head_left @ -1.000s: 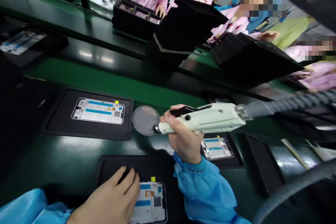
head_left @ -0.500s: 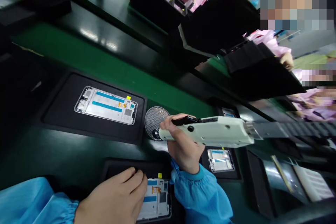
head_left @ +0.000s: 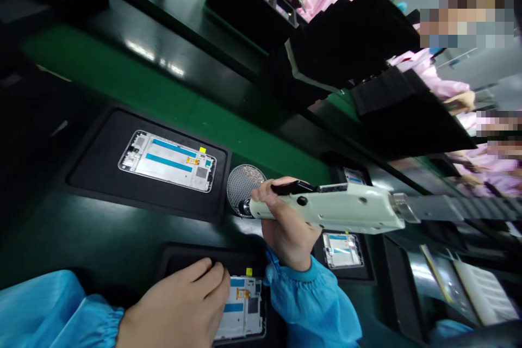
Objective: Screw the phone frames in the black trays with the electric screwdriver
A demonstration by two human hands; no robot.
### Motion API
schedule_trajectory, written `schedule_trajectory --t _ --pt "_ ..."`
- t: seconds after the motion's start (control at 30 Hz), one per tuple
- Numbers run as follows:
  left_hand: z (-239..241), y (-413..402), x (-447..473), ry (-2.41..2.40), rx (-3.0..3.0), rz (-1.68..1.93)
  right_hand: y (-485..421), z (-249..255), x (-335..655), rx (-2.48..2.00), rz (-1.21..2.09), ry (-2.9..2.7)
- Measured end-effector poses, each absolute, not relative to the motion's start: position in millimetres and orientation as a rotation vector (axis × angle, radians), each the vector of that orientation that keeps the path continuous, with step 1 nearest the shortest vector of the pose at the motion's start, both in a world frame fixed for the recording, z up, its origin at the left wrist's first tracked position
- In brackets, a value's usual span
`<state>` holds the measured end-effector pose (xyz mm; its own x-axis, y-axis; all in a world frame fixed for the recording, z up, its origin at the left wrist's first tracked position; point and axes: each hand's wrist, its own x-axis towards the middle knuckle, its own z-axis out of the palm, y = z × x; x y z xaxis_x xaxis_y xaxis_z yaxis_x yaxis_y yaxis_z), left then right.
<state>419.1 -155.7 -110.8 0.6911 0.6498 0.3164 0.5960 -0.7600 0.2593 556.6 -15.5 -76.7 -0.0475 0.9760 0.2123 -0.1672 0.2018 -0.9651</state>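
My right hand [head_left: 289, 228] is wrapped round a pale green electric screwdriver [head_left: 334, 207] with a black lever. Its nose points left, at the edge of a round dish with a perforated metal top [head_left: 244, 187]; the bit's tip is hard to make out. My left hand [head_left: 179, 302] lies over the left part of a phone frame [head_left: 248, 307], fingers bent and close together, fingertips partly hidden. Blue strips, an orange flex piece and a yellow tab show on that frame, which rests in a black tray [head_left: 171, 255].
Another phone frame [head_left: 169, 162] lies in a black tray [head_left: 92, 174] beyond my left hand. A further phone frame [head_left: 342, 250] sits right of my right wrist. Black boxes [head_left: 342, 38] stand across the green bench [head_left: 179, 100], with people in pink beyond. A white slotted tray [head_left: 485, 288] is at right.
The view has shifted slightly. My right hand keeps the screwdriver at the dish, and my left hand stays on the phone frame. Across the bench, a co-worker's hands have moved a little.
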Motion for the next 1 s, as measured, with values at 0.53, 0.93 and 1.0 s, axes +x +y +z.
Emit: schedule_trajectory --t 0.53,0.93,1.0 --pt "-111.2 -157.7 417.6 1.034 2.772 0.572 -19.3 -60.0 561.6 -0.914 1.153 -1.141" --pt "-108.4 -157.3 414.0 1.061 2.762 0.588 -104.6 -36.8 596.5 -0.961 1.232 -1.358" --pt "-107.6 -156.6 414.0 1.056 2.767 0.573 -109.3 -38.9 595.2 -0.965 1.217 -1.382"
